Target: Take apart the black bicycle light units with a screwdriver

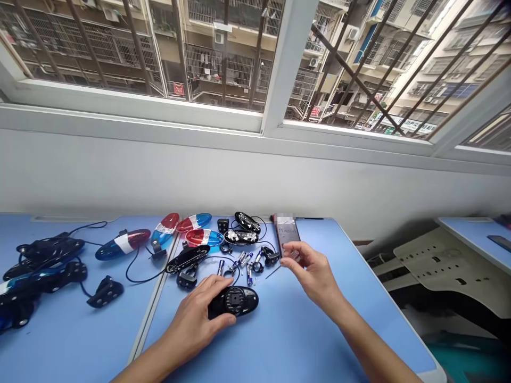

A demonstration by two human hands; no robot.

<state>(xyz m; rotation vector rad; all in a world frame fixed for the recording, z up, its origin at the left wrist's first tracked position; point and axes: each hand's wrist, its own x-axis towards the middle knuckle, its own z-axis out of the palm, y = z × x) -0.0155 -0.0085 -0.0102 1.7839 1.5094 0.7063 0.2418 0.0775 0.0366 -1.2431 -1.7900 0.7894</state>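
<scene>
My left hand [191, 316] grips a black oval plastic housing [235, 301] from the left, with its fingers over the near edge. My right hand [309, 271] hangs above the desk, fingers pinched around the end of a thin metal small screwdriver [273, 272], whose handle is hidden. Its fingertips are just below a smartphone [287, 236] showing a timer-like display. Between the hands lie several small blue-and-silver batteries [243, 260]. Several red-and-blue translucent lamp covers [199, 238] and black housing parts [187, 258] lie further ahead, with thin black wires among them.
Two blue desks [75, 330] stand side by side, with more black-and-blue lamp units [42, 276] on the left one. A grey wall and barred window [139, 53] run along the far side. Beyond the right edge of the desk is a lower area with another desk [471, 234].
</scene>
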